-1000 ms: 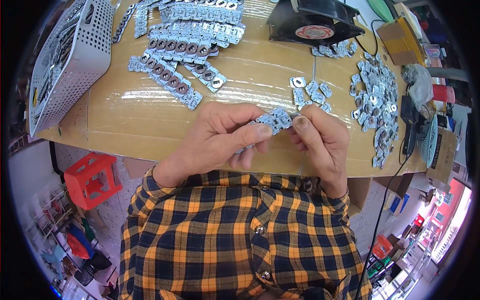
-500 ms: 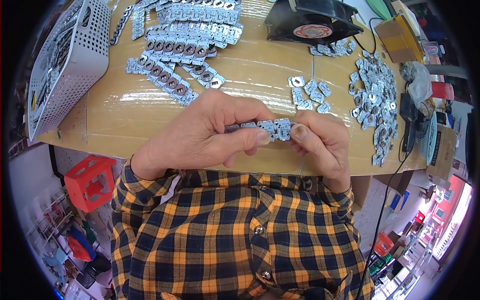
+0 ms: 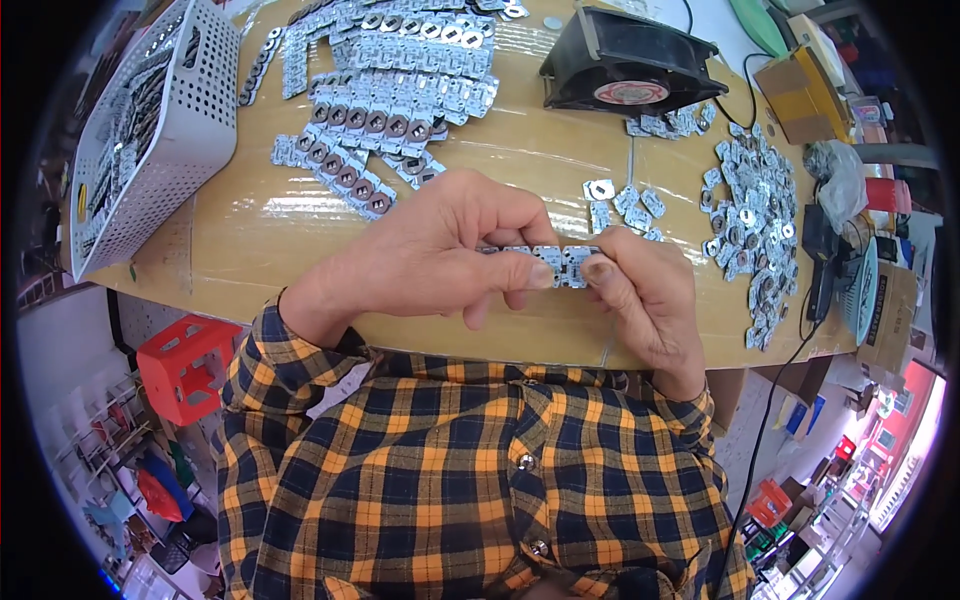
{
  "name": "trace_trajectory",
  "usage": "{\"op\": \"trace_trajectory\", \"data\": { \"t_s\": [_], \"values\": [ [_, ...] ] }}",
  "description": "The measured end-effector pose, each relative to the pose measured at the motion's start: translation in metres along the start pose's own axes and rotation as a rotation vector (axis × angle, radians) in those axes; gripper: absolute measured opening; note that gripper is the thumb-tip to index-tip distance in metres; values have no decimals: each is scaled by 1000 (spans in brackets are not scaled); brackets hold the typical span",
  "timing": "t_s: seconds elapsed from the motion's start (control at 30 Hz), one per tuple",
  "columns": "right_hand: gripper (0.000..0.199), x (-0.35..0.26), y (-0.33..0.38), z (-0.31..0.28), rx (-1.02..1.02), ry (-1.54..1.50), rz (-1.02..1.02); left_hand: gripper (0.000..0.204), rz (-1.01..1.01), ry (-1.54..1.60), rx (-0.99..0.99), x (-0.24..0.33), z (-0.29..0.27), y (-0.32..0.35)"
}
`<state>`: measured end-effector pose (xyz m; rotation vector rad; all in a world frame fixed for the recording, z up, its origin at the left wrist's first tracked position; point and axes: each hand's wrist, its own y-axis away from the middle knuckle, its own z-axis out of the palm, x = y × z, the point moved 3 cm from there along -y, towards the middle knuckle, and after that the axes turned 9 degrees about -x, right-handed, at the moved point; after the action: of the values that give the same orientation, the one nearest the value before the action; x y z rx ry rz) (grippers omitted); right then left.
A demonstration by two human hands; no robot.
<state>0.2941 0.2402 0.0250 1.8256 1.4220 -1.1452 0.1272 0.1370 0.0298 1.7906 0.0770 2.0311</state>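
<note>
My shirt [image 3: 470, 480] is orange-navy plaid, the plates [image 3: 545, 262] I'm pinching are silver, table [image 3: 270, 240] tan wood, basket [image 3: 150, 130] upper left white perforated, fan [image 3: 630, 65] black, red crate [image 3: 185, 365] lower left.

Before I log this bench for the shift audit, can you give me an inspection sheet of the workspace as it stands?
Surface: wooden table, covered in clear film.
Job's things: row of metal plates, pinched between both hands over the near edge.
Clutter: stacked plate rows far left; loose plates right; white basket holding more; black fan; yellow box.
Grips: left hand and right hand each closed on the row.
Cables: black cable hanging off the right edge.
Surroundings: red crate below left; shelving low on both sides.
</note>
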Motion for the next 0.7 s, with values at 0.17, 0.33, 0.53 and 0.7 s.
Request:
{"op": "trace_trajectory", "data": {
  "t_s": [0.17, 0.33, 0.53, 0.7],
  "values": [
    [27, 10, 5, 5, -32, -983, 334, 12, 78, 149, -80, 1, 0, -8],
    [29, 23, -2, 19, 154, -1215, 356, 15, 247, -53, 174, -14, -4, -16],
    [27, 21, -4, 17, 312, -673, 353, 19, 588, -645, 412, -10, 1, -14],
    [27, 18, -4, 17, 372, -493, 282, 23, 570, -844, 477, -12, 6, -14]
  ]
}}
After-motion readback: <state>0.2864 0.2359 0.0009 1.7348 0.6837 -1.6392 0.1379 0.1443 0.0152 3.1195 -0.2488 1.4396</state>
